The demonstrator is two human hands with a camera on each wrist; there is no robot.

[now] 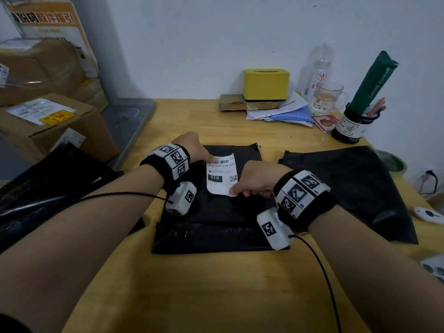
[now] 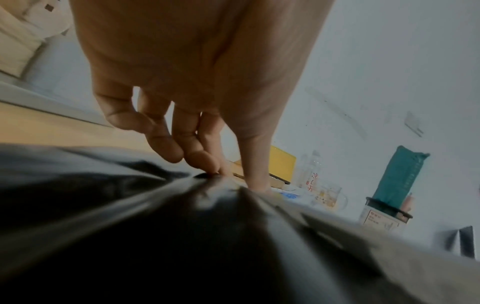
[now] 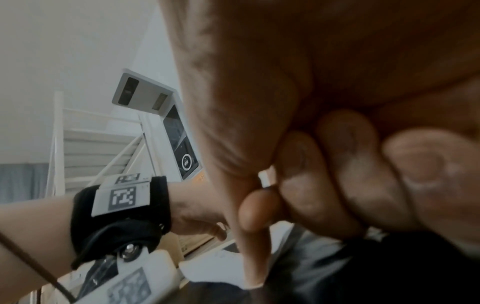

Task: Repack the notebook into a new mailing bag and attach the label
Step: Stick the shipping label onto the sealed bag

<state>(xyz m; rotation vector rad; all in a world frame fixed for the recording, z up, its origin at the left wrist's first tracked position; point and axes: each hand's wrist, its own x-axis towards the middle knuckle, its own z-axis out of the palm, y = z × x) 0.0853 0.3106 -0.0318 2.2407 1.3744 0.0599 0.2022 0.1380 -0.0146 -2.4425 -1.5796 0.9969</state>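
Observation:
A black mailing bag (image 1: 216,212) lies flat in the middle of the wooden table (image 1: 216,296), its near end folded over. On it rests a white shipping label (image 1: 222,175) with a barcode and "010". My left hand (image 1: 194,150) presses its thumb (image 2: 255,164) on the label's far left corner; its other fingers touch the bag (image 2: 182,226). My right hand (image 1: 254,179) pinches the label's near right corner between thumb and forefinger, and a white sliver of label (image 3: 265,179) shows in that pinch. No notebook is visible.
Another black bag (image 1: 348,188) lies to the right, and more black plastic (image 1: 48,188) to the left. Cardboard boxes (image 1: 48,121) stand at the far left. At the back are a yellow box (image 1: 265,84), papers, a glass mug (image 1: 329,97) and a pen holder (image 1: 350,126).

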